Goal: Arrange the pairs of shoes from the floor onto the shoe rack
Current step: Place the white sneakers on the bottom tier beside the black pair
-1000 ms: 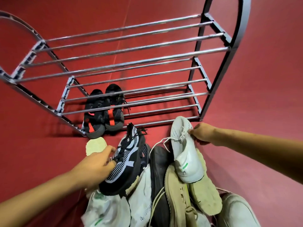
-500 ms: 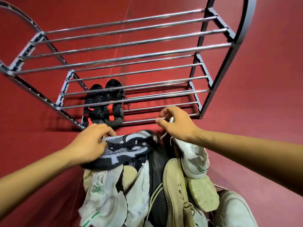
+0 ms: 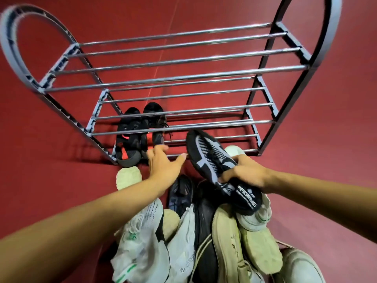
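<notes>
Right hand (image 3: 243,173) curled round the heel end of a black-and-white knit sneaker (image 3: 219,170), toe aimed at 11 o'clock toward the shoe rack (image 3: 183,78). Left hand (image 3: 163,163) spread and empty, fingertips near the lowest front bar. Black-and-orange pair (image 3: 134,137) parked on the bottom tier at 9 o'clock of the held shoe. Advisable next: slide toe-first under the middle bars, sole flat across the bottom bars, just beside that pair, with room for its mate (image 3: 180,194) in the pile (image 3: 224,231) at 6 o'clock.
</notes>
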A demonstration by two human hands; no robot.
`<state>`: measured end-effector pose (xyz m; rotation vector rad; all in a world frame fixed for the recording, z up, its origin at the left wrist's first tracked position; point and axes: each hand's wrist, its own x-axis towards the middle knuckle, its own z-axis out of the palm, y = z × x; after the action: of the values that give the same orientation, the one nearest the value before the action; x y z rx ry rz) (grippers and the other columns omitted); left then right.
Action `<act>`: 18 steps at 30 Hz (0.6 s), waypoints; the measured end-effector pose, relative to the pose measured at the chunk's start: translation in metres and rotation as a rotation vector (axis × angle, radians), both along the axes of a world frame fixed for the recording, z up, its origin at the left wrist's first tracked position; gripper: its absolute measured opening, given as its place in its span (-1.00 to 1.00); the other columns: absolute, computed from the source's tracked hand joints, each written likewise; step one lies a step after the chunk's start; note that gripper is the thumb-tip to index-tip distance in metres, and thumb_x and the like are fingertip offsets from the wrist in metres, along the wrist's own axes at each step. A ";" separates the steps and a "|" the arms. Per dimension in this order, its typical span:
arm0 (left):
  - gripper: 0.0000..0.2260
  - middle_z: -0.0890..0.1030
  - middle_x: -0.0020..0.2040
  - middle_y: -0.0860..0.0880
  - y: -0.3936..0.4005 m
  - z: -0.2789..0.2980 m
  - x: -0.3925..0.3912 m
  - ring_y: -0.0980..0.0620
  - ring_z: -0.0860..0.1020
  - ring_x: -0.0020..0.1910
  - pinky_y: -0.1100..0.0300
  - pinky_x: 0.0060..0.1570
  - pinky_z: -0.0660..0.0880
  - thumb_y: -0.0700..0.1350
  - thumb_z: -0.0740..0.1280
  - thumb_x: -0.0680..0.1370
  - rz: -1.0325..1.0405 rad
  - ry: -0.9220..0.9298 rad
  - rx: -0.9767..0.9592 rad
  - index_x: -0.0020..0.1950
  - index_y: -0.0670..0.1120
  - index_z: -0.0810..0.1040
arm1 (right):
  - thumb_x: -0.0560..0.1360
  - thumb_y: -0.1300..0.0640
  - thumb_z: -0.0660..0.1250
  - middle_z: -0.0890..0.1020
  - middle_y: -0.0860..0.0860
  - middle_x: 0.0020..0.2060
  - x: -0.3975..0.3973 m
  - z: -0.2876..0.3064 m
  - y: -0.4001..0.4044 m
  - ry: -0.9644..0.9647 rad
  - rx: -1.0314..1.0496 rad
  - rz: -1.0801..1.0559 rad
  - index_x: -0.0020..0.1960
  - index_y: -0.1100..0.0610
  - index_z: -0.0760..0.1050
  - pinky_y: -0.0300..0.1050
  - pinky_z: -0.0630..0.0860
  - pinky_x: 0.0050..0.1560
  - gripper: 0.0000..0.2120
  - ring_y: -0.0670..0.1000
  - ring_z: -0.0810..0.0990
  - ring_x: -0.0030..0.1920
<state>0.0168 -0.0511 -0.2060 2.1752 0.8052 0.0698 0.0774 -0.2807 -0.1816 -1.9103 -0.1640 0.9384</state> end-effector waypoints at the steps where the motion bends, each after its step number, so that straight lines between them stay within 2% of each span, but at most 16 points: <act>1: -0.56 0.35 0.32 -0.09 0.003 -0.020 -0.001 -0.12 0.44 0.27 0.05 0.32 0.37 0.08 0.39 0.48 -0.014 0.174 0.026 0.29 -0.04 0.39 | 0.33 0.36 0.46 0.73 0.28 -0.13 -0.001 -0.003 -0.010 0.051 0.016 -0.054 0.00 0.40 0.61 0.03 0.66 -0.12 -0.75 0.16 0.69 -0.24; 3: -0.52 0.39 0.42 -0.13 0.007 -0.048 -0.010 -0.17 0.41 0.36 -0.02 0.36 0.36 0.06 0.29 0.53 -0.279 0.449 0.137 0.41 -0.05 0.35 | 0.38 0.38 0.42 0.72 0.27 -0.16 -0.002 -0.009 -0.024 0.121 0.050 -0.132 0.04 0.42 0.60 -0.03 0.66 -0.16 -0.75 0.15 0.69 -0.24; 5: -0.39 0.39 0.46 -0.11 0.005 -0.060 -0.016 -0.15 0.41 0.40 0.02 0.35 0.37 0.05 0.31 0.54 -0.472 0.527 0.143 0.54 -0.05 0.20 | 0.42 0.35 0.41 0.73 0.25 -0.15 -0.002 -0.016 -0.034 0.189 0.099 -0.193 0.06 0.40 0.61 -0.05 0.65 -0.19 -0.77 0.16 0.70 -0.24; 7: -0.20 0.43 0.44 -0.09 0.007 -0.066 -0.016 -0.15 0.45 0.36 0.06 0.29 0.42 0.11 0.46 0.44 -0.455 0.517 0.090 0.57 -0.01 0.13 | 0.43 0.34 0.40 0.73 0.25 -0.15 -0.001 -0.021 -0.036 0.224 0.126 -0.241 0.06 0.39 0.62 -0.07 0.63 -0.21 -0.78 0.17 0.71 -0.24; 8: -0.13 0.44 0.42 -0.09 0.007 -0.065 -0.016 -0.14 0.46 0.35 0.05 0.28 0.43 0.13 0.53 0.37 -0.418 0.508 0.079 0.55 -0.01 0.17 | 0.43 0.34 0.40 0.73 0.26 -0.14 -0.002 -0.022 -0.035 0.233 0.137 -0.256 0.06 0.39 0.62 -0.07 0.63 -0.22 -0.78 0.17 0.71 -0.24; 9: -0.15 0.46 0.36 -0.09 0.009 -0.066 -0.013 -0.13 0.48 0.30 0.06 0.24 0.44 0.12 0.57 0.31 -0.370 0.510 0.069 0.50 -0.01 0.27 | 0.43 0.34 0.40 0.73 0.26 -0.14 -0.002 -0.023 -0.034 0.239 0.151 -0.271 0.06 0.39 0.62 -0.07 0.64 -0.22 -0.78 0.17 0.71 -0.24; 11: -0.48 0.59 0.14 -0.05 0.015 -0.063 -0.004 -0.05 0.56 0.08 0.17 0.02 0.47 0.04 0.57 0.32 -0.276 0.454 0.033 0.22 0.00 0.51 | 0.42 0.35 0.40 0.73 0.26 -0.14 -0.003 -0.022 -0.028 0.244 0.183 -0.276 0.06 0.40 0.62 -0.06 0.65 -0.20 -0.78 0.17 0.70 -0.25; 13: -0.81 0.63 -0.12 0.00 0.019 -0.057 0.000 0.00 0.57 -0.13 0.22 -0.20 0.42 -0.04 0.50 0.38 -0.269 0.371 0.014 -0.08 0.01 0.56 | 0.42 0.36 0.40 0.73 0.26 -0.14 -0.004 -0.023 -0.022 0.249 0.208 -0.263 0.05 0.39 0.62 -0.04 0.65 -0.17 -0.78 0.16 0.70 -0.23; 14: -0.87 0.61 -0.15 0.01 0.019 -0.055 0.001 0.00 0.56 -0.16 0.21 -0.21 0.43 -0.08 0.48 0.39 -0.324 0.332 0.013 -0.16 0.02 0.55 | 0.42 0.36 0.40 0.72 0.27 -0.12 -0.005 -0.023 -0.020 0.248 0.212 -0.252 0.06 0.38 0.62 -0.02 0.66 -0.13 -0.78 0.16 0.70 -0.21; 16: -0.83 0.57 -0.09 0.00 0.018 -0.055 -0.004 -0.01 0.53 -0.15 0.15 -0.11 0.45 -0.11 0.49 0.39 -0.449 0.342 -0.025 -0.19 0.04 0.51 | 0.41 0.35 0.42 0.72 0.30 -0.07 -0.006 -0.025 -0.018 0.249 0.216 -0.239 0.07 0.37 0.61 0.03 0.66 -0.05 -0.76 0.18 0.70 -0.17; 18: -0.68 0.53 -0.08 0.00 0.012 -0.056 -0.016 0.01 0.49 -0.17 0.10 -0.10 0.45 -0.07 0.53 0.34 -0.499 0.442 -0.111 -0.05 0.06 0.44 | 0.39 0.34 0.43 0.72 0.29 -0.07 -0.008 -0.027 -0.015 0.260 0.216 -0.232 0.07 0.37 0.61 0.07 0.65 0.01 -0.75 0.20 0.70 -0.16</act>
<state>0.0013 -0.0395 -0.2619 2.2490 0.4584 -0.7099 0.0695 -0.2962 -0.2081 -1.5558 0.1050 0.9590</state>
